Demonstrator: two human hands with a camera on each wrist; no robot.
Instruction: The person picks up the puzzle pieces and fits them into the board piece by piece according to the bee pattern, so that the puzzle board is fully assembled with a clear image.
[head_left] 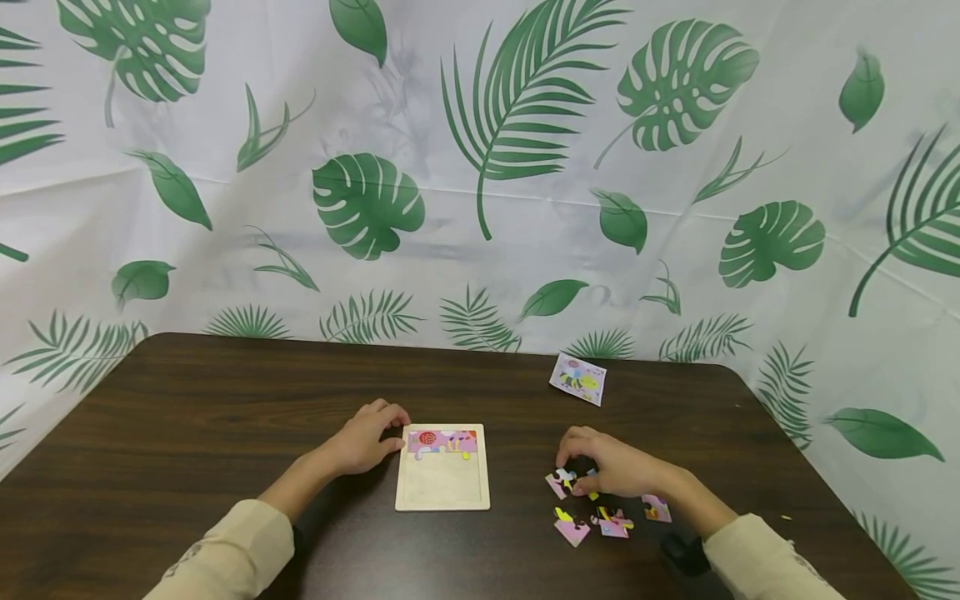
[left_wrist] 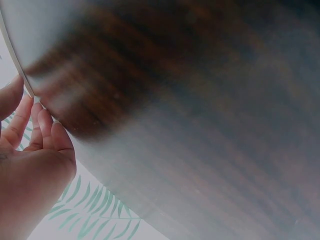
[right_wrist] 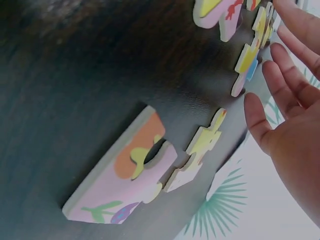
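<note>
A square wooden puzzle tray [head_left: 442, 485] lies on the table, a row of pink picture pieces [head_left: 442, 441] fitted along its far side. My left hand [head_left: 367, 437] holds its far left corner, thumb at the left edge; the left wrist view shows the fingertips at the tray's thin rim [left_wrist: 16, 62]. To the right, my right hand [head_left: 611, 462] is low over loose puzzle pieces, thumb and forefinger spread around a pink, white and yellow piece [head_left: 557, 487]. Close to the right wrist camera lies a pink and orange piece [right_wrist: 107, 192]; other fingers are loosely bent.
Nearer me are two more puzzle pieces [head_left: 573, 533] [head_left: 615, 527]. A picture card [head_left: 579, 379] with a bee lies near the dark wooden table's [head_left: 225, 400] far edge. Behind the table hangs a white leaf-print cloth [head_left: 465, 267].
</note>
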